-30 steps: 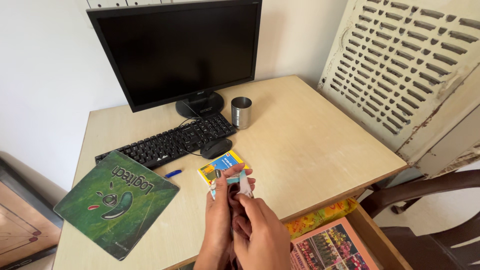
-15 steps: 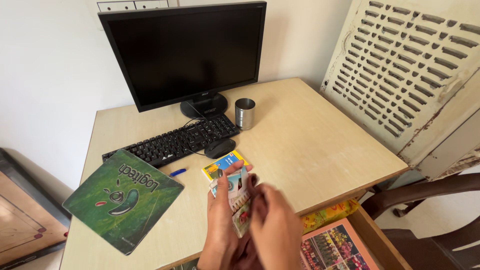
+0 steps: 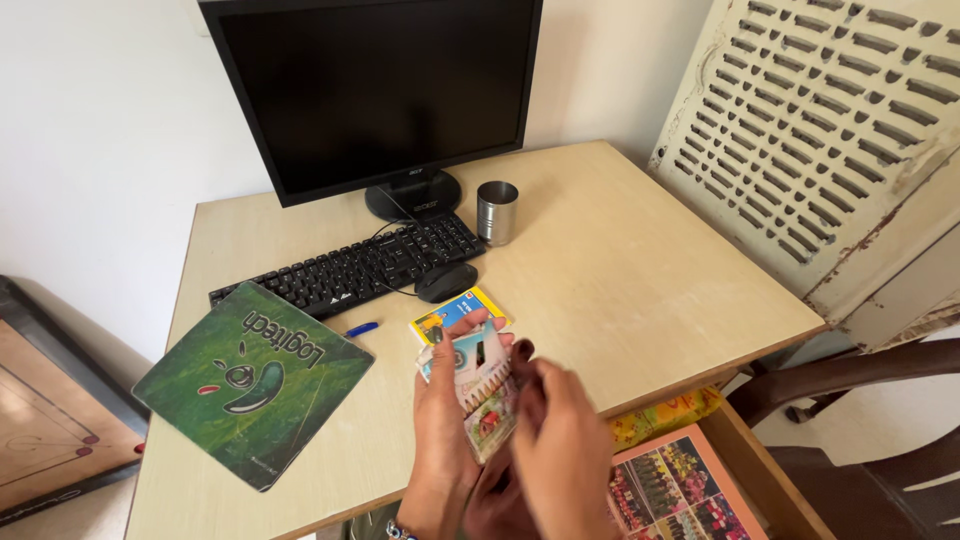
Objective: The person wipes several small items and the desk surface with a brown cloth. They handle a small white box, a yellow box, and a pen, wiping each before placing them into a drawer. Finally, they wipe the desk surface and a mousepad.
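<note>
Crayon packet (image 3: 482, 385), a small flat colourful pack, sits upright in the left hand (image 3: 445, 420), above the near edge of the worktop (image 3: 620, 290). Its long axis runs from the wrist away toward the keyboard (image 3: 350, 268), top end tilted slightly left. The left grip clamps it from behind, thumb along one edge, probably to steady it while the right hand (image 3: 560, 455) pinches at its lower right side, fingers closed on it. A yellow-blue card (image 3: 455, 308) lies just beyond, near the mouse (image 3: 446, 281).
</note>
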